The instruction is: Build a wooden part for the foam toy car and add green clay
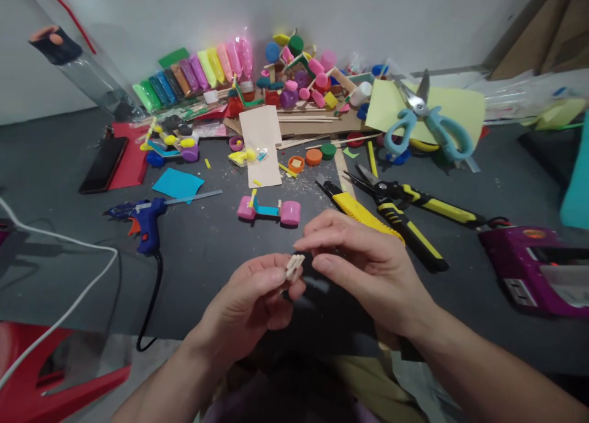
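My left hand [264,288] pinches a few short pale wooden stick pieces [294,267] between thumb and fingers, their ends pointing up. Just to the right, my right hand [368,266] hovers with thumb and forefinger apart; nothing shows between them. Beyond both hands stands a small blue craft vehicle [268,211] with pink wheels and a yellow upright. A yellow utility knife [363,213] lies behind my right hand, partly covered by it.
A blue hot glue gun [148,224] with its cord lies left, near a phone [103,165]. Black-yellow pliers [409,227], scissors [421,116] and a purple device [538,270] are at right. Clay packets [197,70], coloured caps and craft models [308,73] line the back.
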Demonstrator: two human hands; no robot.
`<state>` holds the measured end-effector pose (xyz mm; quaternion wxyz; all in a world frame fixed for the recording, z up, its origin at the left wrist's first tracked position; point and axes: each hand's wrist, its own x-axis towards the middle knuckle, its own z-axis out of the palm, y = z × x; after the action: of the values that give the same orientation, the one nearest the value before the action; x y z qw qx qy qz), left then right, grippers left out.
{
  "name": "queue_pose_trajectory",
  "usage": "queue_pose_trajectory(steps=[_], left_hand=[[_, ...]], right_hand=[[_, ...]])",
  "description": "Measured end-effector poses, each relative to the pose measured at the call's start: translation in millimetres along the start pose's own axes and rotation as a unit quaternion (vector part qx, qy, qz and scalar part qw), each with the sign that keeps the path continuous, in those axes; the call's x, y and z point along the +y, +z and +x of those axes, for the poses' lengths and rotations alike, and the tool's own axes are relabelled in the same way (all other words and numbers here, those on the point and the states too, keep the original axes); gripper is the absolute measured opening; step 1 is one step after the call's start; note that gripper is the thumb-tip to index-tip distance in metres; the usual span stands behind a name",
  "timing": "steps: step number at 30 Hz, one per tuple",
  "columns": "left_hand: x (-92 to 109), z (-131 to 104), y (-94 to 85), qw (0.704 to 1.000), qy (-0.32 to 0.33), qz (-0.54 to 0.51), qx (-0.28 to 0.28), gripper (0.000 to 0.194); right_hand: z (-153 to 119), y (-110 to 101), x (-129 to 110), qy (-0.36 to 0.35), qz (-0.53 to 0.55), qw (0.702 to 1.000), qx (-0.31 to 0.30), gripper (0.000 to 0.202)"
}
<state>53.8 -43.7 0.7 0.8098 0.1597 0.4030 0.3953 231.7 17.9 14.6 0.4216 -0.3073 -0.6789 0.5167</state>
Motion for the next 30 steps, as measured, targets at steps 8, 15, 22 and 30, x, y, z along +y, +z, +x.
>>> queue_pose_trajectory(steps=[8, 15, 22, 30], left_hand=[[5, 0, -7.1, 0.999, -0.047, 0.008, 0.016, 0.027], [15, -4, -7.9, 0.994, -0.099, 0.033, -0.015, 0.027], [17, -5, -14.7, 0.987, -0.132, 0.069, -0.053, 0.026], [20, -6, -11.6, 0.995, -0.069, 0.062, -0.039, 0.028]], right_hand=[[1, -6, 1, -0.027, -0.046, 0.997, -0.05, 0.012], [8, -16, 2, -0.099, -0.125, 0.972, -0.171, 0.021], [7, -13, 5, -0.145, -0.133, 0.963, -0.183, 0.016], [7, -13, 4, -0.142, -0.134, 0.967, -0.165, 0.012]])
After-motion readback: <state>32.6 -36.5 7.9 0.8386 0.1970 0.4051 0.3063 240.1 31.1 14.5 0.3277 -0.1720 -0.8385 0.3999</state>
